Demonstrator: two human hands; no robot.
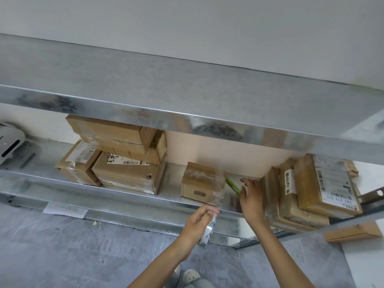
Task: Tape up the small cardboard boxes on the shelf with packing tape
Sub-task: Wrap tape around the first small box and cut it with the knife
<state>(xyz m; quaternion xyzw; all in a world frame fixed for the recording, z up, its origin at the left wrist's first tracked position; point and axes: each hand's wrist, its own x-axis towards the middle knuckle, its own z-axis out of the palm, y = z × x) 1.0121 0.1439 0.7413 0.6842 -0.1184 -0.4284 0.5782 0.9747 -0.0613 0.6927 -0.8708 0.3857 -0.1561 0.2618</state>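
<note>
A small cardboard box [200, 183] covered in clear tape stands on the metal shelf [124, 194], near its front edge. My left hand [199, 222] grips a roll of packing tape [207, 231] with a white printed core, below the shelf's front lip. My right hand [250, 196] reaches onto the shelf just right of the box, and its fingers pinch a green utility knife [232, 185] that lies slanted between hand and box.
A pile of taped boxes [124, 154] fills the shelf's left part, with a grey device [10, 142] further left. Flat parcels [311, 190] lean in a stack at the right. An upper shelf [187, 96] overhangs. A grey floor [62, 246] lies below.
</note>
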